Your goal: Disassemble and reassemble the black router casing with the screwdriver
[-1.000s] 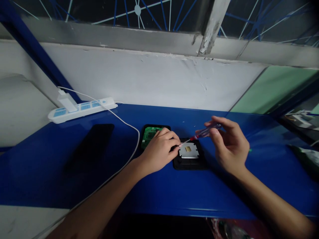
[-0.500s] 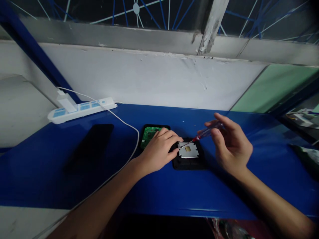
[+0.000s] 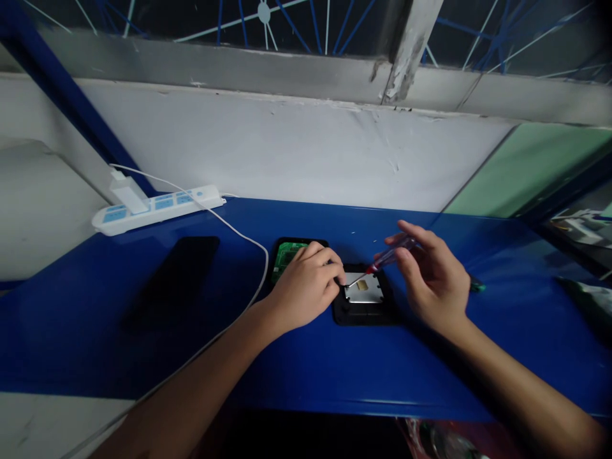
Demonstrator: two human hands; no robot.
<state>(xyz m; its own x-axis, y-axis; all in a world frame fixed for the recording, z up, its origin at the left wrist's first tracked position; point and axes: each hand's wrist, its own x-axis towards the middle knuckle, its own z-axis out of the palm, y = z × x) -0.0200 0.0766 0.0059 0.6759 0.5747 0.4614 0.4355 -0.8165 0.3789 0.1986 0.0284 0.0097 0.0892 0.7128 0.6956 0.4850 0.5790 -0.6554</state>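
My right hand (image 3: 435, 280) is closed around the clear handle of a screwdriver (image 3: 396, 253) with a red collar. Its shaft slants down to the left, and the tip meets the left edge of a silver metal plate (image 3: 370, 294). That plate lies in a black plastic casing (image 3: 368, 314) on the blue table. My left hand (image 3: 313, 280) has its fingers bent together beside the screwdriver tip, at the casing's left side; whatever they pinch is hidden. Behind that hand, a green circuit board (image 3: 287, 254) in a black shell is partly covered.
A black flat object (image 3: 174, 277) lies to the left on the blue table (image 3: 310, 376). A white cable (image 3: 246, 237) runs past my left arm from a white power strip (image 3: 160, 210). Beyond my right hand lies a small green item (image 3: 477, 285).
My right hand and the screwdriver have shifted slightly left, uncovering the small green item. My left fingers have drawn in closer around the screwdriver tip.
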